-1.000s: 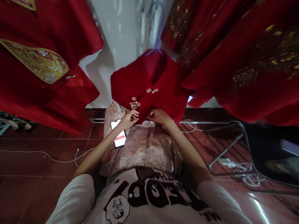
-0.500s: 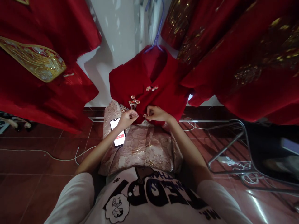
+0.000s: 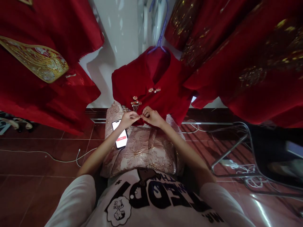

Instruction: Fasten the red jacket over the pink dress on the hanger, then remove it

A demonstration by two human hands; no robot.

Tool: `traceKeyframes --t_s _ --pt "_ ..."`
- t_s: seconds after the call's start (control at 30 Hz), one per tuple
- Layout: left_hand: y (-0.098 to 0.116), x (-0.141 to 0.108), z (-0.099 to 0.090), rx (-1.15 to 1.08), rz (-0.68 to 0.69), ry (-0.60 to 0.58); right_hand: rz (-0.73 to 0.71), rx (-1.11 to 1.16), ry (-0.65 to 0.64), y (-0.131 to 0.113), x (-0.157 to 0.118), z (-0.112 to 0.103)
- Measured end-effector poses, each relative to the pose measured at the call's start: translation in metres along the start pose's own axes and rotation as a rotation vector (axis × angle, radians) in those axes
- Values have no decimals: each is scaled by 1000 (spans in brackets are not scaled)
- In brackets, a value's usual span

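Note:
A red garment [image 3: 165,97] hangs from a purple hanger [image 3: 159,42], its lower part on the shiny pink padded fabric [image 3: 151,148] over my lap. Jewelled flower clasps [image 3: 154,90] sit below its collar, and a beaded ornament [image 3: 135,103] lies further left. At the garment's lower edge, my left hand [image 3: 130,119] is pinched on something I cannot make out. Close against its fingertips, my right hand [image 3: 152,116] pinches too, around a small clasp partly hidden by the fingers. A lit phone [image 3: 121,138] rests on the pink fabric beneath my left wrist.
Red garments with gold embroidery hang at the left [image 3: 47,66] and right [image 3: 236,63]. A dark chair with a metal frame [image 3: 253,151] stands at the right, a white cable adapter [image 3: 228,163] under it. Another white cable [image 3: 56,161] runs across the tiled floor at the left.
My right hand has moved left, bringing its fingertips up to those of my left hand. The left hand has barely moved.

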State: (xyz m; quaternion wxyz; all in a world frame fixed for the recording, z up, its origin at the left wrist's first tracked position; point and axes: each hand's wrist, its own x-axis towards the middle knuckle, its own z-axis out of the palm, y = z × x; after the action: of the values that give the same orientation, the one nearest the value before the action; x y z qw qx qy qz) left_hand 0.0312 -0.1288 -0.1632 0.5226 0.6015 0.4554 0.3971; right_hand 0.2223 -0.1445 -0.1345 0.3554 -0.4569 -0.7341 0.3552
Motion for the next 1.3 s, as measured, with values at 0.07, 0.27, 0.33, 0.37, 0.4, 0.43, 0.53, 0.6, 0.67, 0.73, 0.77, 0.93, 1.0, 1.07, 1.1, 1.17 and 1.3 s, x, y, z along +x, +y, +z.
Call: traceKeyframes --t_s 0.07,0.27,0.33,0.37,0.4,0.43,0.53,0.6,0.67,0.73,0.77,0.93,1.0,1.07,1.1,1.17,1.3 --pt "0 0 1 -1 8 24 -11 -28 6 0 0 0" --pt "-1 -1 -4 75 60 48 -25 -95 16 0 -1 5" --pt "-1 0 -8 113 77 41 -17 -118 9 0 0 7" --pt "-1 0 -10 128 88 37 -10 -130 6 0 0 7" --pt "-2 0 -11 143 100 32 -1 -144 2 1 0 8" --pt "-2 0 -12 156 110 26 9 -163 -3 0 -1 9" --pt "-4 0 -12 160 117 -24 58 -280 -20 -2 -2 8" --pt "-6 1 -10 138 109 -74 104 -391 -41 -5 -3 4" --pt "-7 0 -9 152 122 -92 122 -454 -41 -10 -4 -2" --pt "-7 -1 -9 257 190 -72 106 -437 11 -15 -4 -11" --pt "-7 -3 -9 339 240 -64 90 -403 60 -17 -4 -16" --pt "-1 -12 -7 701 429 -109 -1 -188 278 -26 -2 -39" --pt "1 -14 -4 760 447 -103 -18 -153 309 -26 -1 -45" --pt "2 -15 -2 773 460 -89 -17 -142 313 -24 -1 -49" --pt "3 -15 -1 766 467 -85 -15 -140 301 -23 -1 -50" --pt "3 -14 0 728 479 -75 2 -140 225 -21 -1 -50" --pt "3 -13 0 608 465 -46 50 -130 -64 -14 -4 -40"
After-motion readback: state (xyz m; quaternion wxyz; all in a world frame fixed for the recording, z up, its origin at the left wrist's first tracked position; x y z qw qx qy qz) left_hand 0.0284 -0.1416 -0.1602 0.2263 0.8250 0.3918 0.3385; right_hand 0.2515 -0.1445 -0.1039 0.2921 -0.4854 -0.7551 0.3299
